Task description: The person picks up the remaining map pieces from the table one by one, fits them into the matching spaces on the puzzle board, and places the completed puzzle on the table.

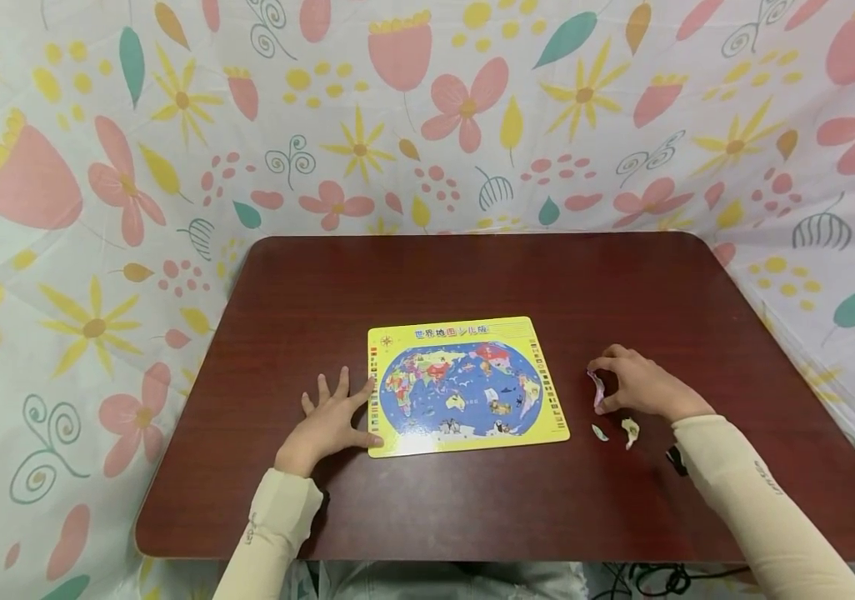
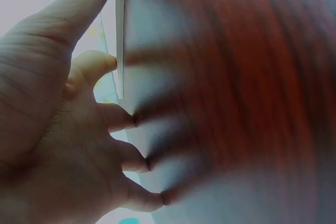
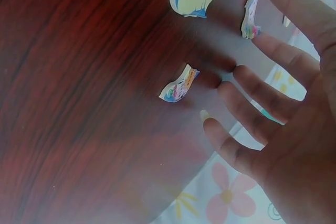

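Fingers of the left hand (image 1: 330, 423) are spread wide, whereas by the right hand (image 1: 643, 385) a pinch is made with thumb and forefinger. Behind the table (image 1: 427, 512), which is dark reddish and wood-grained, a floral cloth (image 1: 472, 196) is hung. On the tabletop a yellow-bordered world map board (image 1: 468, 385) is laid flat between the two hands; its left edge is touched by the left thumb and forefinger, but it is not grasped. To its right, a thin puzzle piece (image 1: 598, 392) is held in the pinch. Beside the right hand, two loose pieces are seen: a cream piece (image 1: 630, 432) and, nearer to the board, a smaller piece (image 1: 600, 432).
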`<state>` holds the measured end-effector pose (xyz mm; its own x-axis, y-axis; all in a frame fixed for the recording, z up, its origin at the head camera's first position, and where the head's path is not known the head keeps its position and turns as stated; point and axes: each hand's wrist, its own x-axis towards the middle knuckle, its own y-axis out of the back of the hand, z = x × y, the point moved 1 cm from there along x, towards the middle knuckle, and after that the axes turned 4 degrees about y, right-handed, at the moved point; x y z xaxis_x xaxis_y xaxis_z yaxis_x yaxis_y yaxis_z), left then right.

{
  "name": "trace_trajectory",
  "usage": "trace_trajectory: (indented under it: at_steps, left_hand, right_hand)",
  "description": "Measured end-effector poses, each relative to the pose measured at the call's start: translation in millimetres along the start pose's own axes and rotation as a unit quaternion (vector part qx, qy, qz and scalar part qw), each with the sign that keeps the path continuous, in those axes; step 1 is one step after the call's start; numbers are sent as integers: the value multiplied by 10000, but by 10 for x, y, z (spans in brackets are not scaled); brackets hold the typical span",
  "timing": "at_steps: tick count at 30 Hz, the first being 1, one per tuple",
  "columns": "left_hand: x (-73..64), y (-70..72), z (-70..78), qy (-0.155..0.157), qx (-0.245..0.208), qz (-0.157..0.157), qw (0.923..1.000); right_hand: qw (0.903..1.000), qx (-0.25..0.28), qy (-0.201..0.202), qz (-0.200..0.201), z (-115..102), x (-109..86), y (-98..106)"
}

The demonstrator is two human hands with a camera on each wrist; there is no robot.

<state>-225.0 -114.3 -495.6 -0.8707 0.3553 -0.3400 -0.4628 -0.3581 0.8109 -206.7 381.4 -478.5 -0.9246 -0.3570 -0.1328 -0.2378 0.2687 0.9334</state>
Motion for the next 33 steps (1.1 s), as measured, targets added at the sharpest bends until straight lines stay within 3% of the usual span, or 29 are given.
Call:
trace_trajectory:
  at_steps: [9,20,33]
  left_hand:
    - [-19,9,-22,-36,-18,35,10000]
    - [-26,-7,-25,-51,8,29,10000]
    - [-31,-14,-2,-35,-3,23,10000]
  right_hand:
    - [9998,-168,36,66,-60,14,73]
    - [9998,-88,107,150,-322,100,197]
    - [9986,-290,441,-83,-746,324,55]
